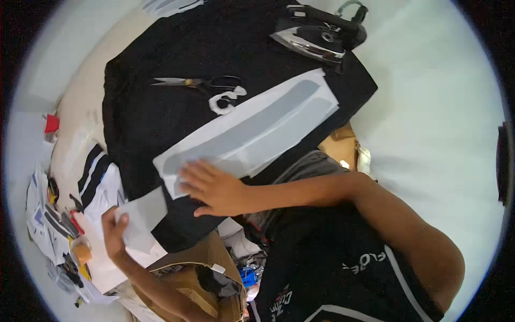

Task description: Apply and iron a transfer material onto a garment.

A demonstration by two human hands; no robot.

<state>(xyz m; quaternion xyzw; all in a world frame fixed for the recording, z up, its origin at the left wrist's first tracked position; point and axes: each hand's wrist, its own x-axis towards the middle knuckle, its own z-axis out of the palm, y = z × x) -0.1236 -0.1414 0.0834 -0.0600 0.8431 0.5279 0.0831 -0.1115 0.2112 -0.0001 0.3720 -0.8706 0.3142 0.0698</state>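
Beyond the right hand [217, 189], metal scissors with black handles [189, 82], one loop wrapped in white, lie on a wide spread of black cloth [145, 118]. Farther off, past the scissors and to that hand's right, sits a black iron with a shiny silver body [316, 42]. Just past the left hand [114, 233] is a white garment with black stripes [104, 182]; small tools and scraps [67, 225] crowd the surface to its left. An open brown cardboard box [228, 263] stands below and between both hands.

A long white strip bearing a curved grey band [241, 129] lies on the black cloth, its near end directly under the right hand, the rest stretching away to the right. That hand is flat, fingers spread, gripping nothing. The left hand pinches a thin white sheet [144, 214] between thumb and fingers, just beside the strip's near end.
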